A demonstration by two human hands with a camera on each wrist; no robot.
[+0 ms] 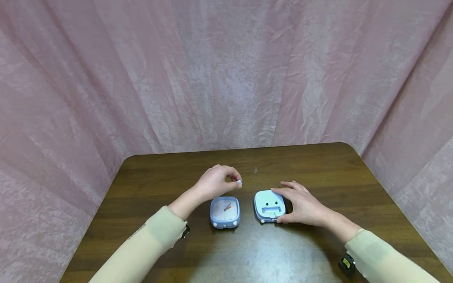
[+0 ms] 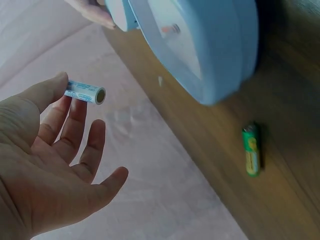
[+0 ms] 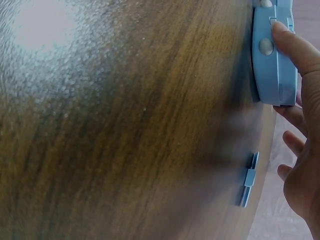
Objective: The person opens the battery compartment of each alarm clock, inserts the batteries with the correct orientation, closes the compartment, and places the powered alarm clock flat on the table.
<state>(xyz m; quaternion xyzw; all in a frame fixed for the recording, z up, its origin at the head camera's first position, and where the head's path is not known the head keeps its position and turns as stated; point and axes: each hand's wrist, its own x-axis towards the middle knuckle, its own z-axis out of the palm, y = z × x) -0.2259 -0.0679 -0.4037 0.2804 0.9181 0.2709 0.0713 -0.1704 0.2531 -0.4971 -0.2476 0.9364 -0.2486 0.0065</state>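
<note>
Between thumb and fingertips, my left hand [image 1: 217, 182] pinches a small white-and-blue battery [image 2: 85, 93], raised over the table; one end of it faces the left wrist camera. My right hand [image 1: 306, 206] grips the right side of a light blue clock [image 1: 264, 198], thumb at the near edge and fingers at the far edge. That clock lies back up, with a long open battery slot and two dark round spots showing. Just below my left wrist sits a second blue clock [image 1: 225, 221], face up, with orange and blue hands.
A green battery [image 2: 251, 150] lies on the wooden table [image 1: 297, 251] in the left wrist view. In the right wrist view, a thin blue battery cover [image 3: 249, 179] lies beyond my right hand. Pink curtains [image 1: 226, 78] hang behind the table and at both sides.
</note>
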